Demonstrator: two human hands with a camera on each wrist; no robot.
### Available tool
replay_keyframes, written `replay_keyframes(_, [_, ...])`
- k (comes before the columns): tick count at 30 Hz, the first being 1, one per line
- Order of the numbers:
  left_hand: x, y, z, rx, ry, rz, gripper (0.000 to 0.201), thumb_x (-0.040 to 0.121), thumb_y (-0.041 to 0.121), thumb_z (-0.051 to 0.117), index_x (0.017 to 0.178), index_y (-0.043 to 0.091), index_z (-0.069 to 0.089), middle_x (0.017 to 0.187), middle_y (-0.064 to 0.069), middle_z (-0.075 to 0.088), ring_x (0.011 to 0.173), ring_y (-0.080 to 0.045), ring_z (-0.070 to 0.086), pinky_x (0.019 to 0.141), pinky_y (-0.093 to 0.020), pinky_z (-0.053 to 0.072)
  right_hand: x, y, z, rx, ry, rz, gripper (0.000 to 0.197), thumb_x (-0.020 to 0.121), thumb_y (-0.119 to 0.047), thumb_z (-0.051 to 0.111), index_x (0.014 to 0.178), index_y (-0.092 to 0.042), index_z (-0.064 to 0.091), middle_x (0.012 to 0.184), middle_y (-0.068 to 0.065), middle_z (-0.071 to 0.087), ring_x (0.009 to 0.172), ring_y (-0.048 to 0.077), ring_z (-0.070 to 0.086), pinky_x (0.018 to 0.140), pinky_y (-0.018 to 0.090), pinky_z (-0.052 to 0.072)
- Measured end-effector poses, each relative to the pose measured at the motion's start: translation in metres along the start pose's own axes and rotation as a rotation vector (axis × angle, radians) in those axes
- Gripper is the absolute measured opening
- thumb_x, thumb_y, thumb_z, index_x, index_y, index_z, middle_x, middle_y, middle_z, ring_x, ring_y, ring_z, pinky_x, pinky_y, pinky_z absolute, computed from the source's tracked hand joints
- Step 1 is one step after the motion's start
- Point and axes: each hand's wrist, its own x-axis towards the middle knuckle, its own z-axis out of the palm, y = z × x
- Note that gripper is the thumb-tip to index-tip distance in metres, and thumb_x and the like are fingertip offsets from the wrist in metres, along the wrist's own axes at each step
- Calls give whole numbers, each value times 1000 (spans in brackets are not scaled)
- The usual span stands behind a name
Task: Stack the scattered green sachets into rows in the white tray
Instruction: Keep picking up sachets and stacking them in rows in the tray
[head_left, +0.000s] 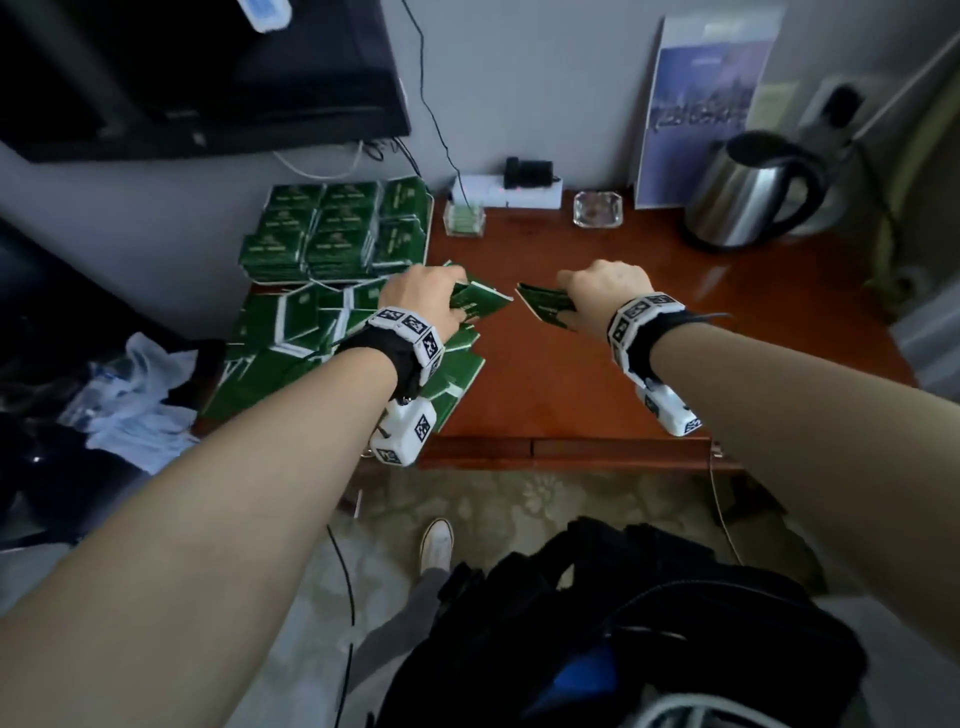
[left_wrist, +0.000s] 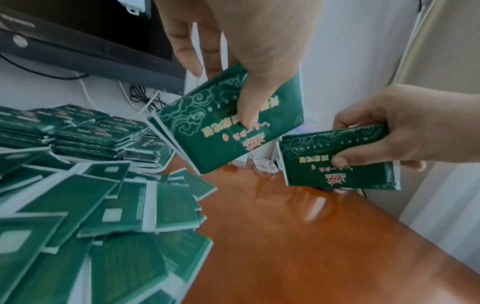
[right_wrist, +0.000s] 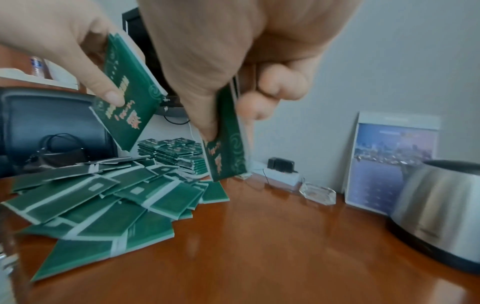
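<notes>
Green sachets lie scattered in a loose pile (head_left: 306, 343) on the left part of the wooden table (head_left: 623, 374). Behind it, neat stacks of sachets (head_left: 332, 228) stand in rows; the white tray under them is hardly visible. My left hand (head_left: 423, 299) grips a small stack of sachets (left_wrist: 228, 127), thumb on top, just above the pile's right edge. My right hand (head_left: 600, 288) pinches a thinner bunch of sachets (left_wrist: 337, 162) between thumb and fingers. The two bunches are held close together but apart, above the table; both show in the right wrist view as sachets (right_wrist: 127, 96) and sachets (right_wrist: 228, 152).
A steel kettle (head_left: 748, 192), a glass ashtray (head_left: 597, 208), a small glass holder (head_left: 465, 218), a power strip with a charger (head_left: 511, 189) and a picture card (head_left: 701, 104) line the back. A dark screen (head_left: 197, 78) hangs above the stacks. A black bag (head_left: 649, 623) sits below.
</notes>
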Motion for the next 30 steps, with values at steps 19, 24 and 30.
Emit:
replay_keyframes(19, [177,-232,-16,-88,-27,50,36,99,43,48,77,16,47,70,-3,48,65,-26,50,56,-29,38,235,-149,-34,118,1,169,16,90,-15,59,106,-15,57,89,7,57,75,28,56,65,32,47])
replay_keyframes(24, [219,-263,-10,-153,-47,58,37,97,39,55,73,12,47,64,-3,45,71,-30,53,60,-32,40,270,-166,-36,100,8,164,12,93,-28,59,103,-21,57,91,2,60,78,25,59,74,37,55])
replay_keyframes(30, [259,-275,5,-171,36,101,36,99,33,55,124,9,64,94,-16,71,89,-35,66,76,-39,55,311,-179,-35,59,73,64,25,94,-24,57,117,-14,55,110,5,57,104,29,58,80,38,49])
